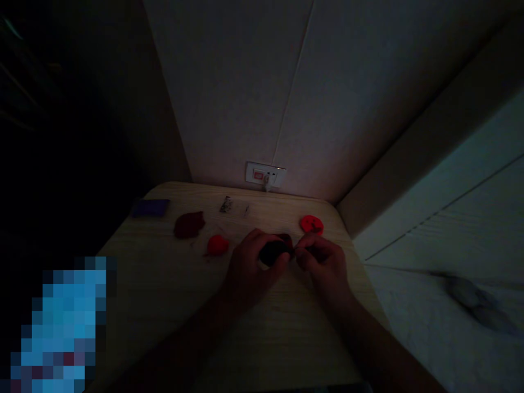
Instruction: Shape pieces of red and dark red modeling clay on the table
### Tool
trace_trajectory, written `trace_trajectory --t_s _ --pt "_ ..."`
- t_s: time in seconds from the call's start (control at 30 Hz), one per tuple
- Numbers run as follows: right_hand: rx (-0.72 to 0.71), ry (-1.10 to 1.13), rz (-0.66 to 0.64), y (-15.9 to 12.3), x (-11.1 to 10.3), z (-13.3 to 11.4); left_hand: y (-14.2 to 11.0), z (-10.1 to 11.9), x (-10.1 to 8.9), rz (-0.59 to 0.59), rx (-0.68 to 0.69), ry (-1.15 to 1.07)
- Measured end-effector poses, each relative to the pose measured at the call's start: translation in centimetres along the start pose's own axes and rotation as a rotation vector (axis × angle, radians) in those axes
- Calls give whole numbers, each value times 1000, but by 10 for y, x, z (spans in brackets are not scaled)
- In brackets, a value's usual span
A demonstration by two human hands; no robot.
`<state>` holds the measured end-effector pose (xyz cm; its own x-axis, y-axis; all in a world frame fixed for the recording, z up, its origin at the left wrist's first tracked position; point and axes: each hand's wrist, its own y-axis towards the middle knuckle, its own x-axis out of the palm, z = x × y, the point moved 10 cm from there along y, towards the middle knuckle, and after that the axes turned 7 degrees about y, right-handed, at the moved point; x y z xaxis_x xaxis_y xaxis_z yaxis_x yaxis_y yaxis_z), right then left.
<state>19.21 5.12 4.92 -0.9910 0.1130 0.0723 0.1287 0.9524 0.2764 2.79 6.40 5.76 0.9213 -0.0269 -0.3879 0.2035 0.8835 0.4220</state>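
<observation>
Forearms (387,341) stretch over the wooden table (266,349), and it's close work between 2 hands! Left hand (251,267) grasps the dark rounded object (274,252); right hand (323,262) brings its fingertips to that object's edge, too dark to tell if they pinch anything. Shaping or fixing the edge, I'd judge; next calls for a steady left hold. Red disc (312,225) lies just beyond the right.

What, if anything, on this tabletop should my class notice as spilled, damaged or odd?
Small reddish specks lie around the bright red lump, left of the left hand, like stray crumbs. The dark red piece beyond has a ragged right edge, perhaps torn; dim light hides detail.
</observation>
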Motion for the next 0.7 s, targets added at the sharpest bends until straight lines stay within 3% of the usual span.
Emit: trace_trajectory --t_s 0.2,0.47,0.7 --pt "137 216 67 1 -8 20 1 -5 -4 30 -25 -8" --pt "271 640 198 10 -18 17 1 -8 -2 22 -53 8" --pt "325 743 148 15 -20 21 1 -12 -1 25 -57 17"
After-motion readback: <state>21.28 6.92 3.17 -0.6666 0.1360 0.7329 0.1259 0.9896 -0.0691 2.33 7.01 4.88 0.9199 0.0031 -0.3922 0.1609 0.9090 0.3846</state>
